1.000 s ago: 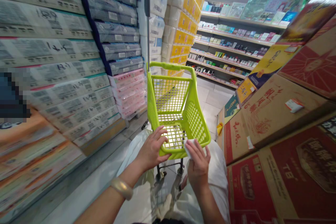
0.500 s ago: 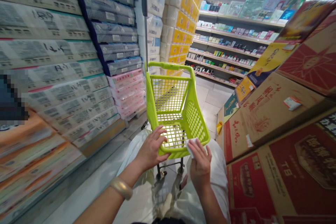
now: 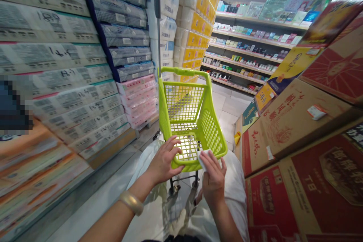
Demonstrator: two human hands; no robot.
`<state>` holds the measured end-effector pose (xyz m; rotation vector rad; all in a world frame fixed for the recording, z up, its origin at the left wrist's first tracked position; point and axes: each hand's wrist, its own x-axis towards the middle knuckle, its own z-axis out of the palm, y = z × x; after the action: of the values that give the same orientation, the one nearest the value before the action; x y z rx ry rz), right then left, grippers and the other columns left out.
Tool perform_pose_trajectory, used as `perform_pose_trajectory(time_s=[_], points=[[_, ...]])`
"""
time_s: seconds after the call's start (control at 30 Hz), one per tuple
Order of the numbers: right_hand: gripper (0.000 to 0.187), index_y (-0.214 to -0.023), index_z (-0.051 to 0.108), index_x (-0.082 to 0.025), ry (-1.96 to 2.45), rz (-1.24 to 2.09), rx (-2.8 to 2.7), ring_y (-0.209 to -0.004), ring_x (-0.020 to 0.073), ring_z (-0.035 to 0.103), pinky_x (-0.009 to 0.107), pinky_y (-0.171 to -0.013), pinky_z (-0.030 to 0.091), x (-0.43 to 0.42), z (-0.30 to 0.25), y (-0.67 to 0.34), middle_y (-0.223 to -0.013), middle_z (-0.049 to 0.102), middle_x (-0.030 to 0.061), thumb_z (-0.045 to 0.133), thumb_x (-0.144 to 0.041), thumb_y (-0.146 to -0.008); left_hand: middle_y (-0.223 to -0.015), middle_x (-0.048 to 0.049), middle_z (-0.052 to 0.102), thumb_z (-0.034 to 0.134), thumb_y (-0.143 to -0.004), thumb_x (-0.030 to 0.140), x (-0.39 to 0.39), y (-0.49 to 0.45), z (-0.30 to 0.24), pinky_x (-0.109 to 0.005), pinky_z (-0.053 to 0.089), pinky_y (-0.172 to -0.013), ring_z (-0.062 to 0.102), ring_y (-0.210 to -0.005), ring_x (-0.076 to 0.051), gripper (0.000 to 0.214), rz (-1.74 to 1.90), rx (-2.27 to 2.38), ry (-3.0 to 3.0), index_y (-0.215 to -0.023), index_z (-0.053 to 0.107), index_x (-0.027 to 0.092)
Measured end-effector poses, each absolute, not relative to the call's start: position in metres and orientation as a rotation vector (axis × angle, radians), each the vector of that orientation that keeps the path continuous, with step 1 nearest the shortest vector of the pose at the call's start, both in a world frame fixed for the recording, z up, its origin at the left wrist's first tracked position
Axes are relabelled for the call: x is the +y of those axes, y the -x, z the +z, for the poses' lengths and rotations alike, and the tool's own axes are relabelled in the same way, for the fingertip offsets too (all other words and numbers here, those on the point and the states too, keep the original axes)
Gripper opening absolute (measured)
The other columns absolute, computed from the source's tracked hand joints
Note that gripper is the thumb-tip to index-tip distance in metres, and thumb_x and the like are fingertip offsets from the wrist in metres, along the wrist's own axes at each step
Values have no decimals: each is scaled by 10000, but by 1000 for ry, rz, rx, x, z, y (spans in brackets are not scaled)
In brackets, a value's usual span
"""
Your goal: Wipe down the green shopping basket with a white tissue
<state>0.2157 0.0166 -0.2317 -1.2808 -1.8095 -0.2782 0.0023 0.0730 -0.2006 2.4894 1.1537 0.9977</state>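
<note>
A small lime-green plastic shopping cart (image 3: 210, 128) stands in a shop aisle just in front of me, its basket empty. My left hand (image 3: 164, 160) grips the near rim of the basket; a pale bangle is on that wrist. My right hand (image 3: 213, 177) presses a white cloth or tissue (image 3: 202, 157) against the near right corner of the rim. A thin grey pole (image 3: 157, 22) rises from the cart's far left side.
Stacked tissue and paper packs (image 3: 70, 83) wall the left side. Red and brown cardboard cartons (image 3: 297, 151) are piled on the right. Shelves of small goods (image 3: 249, 49) line the back. Pale tiled floor (image 3: 227, 109) runs ahead between them.
My right hand with the white cloth has slid slightly left and back along the cart's near rim. The left hand and the cart stay put.
</note>
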Motion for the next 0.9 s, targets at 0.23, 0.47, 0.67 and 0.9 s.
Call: perform_pose_trajectory(time_s=[0.23, 0.47, 0.67, 0.9], points=[[498, -1260, 608, -185, 1282, -346, -1744, -1300, 228, 541, 456, -1137, 260, 20, -237, -219, -1230, 697, 78, 392, -38, -836, -1298, -109, 541, 724, -695, 241, 73, -8, -202, -548, 394, -1112, 379, -1367, -334, 302, 1039, 1168, -2459, -943, 552, 221], [520, -1250, 617, -227, 1200, -208, -1858, -1301, 190, 540, 449, -1182, 207, 13, -228, -202, -1224, 702, 42, 362, -16, -849, -1300, -115, 549, 719, -712, 254, 73, -4, -200, -547, 394, -1111, 375, -1374, -336, 282, 999, 1158, -2467, -940, 557, 221], [474, -1217, 631, -201, 1426, -324, -1596, -1281, 251, 556, 536, -1144, 232, 21, -238, -234, -1193, 712, 77, 388, -50, -839, -1306, -107, 549, 732, -687, 242, 73, -6, -203, -551, 392, -1112, 388, -1363, -335, 308, 1041, 1165, -2448, -939, 556, 229], [550, -1272, 596, -254, 1126, -156, -1965, -1347, 189, 490, 458, -1201, 149, 6, -226, -183, -1262, 681, 14, 344, -14, -846, -1300, -118, 552, 706, -728, 271, 73, -4, -200, -544, 405, -1101, 374, -1376, -336, 264, 1015, 1164, -2468, -945, 564, 221]])
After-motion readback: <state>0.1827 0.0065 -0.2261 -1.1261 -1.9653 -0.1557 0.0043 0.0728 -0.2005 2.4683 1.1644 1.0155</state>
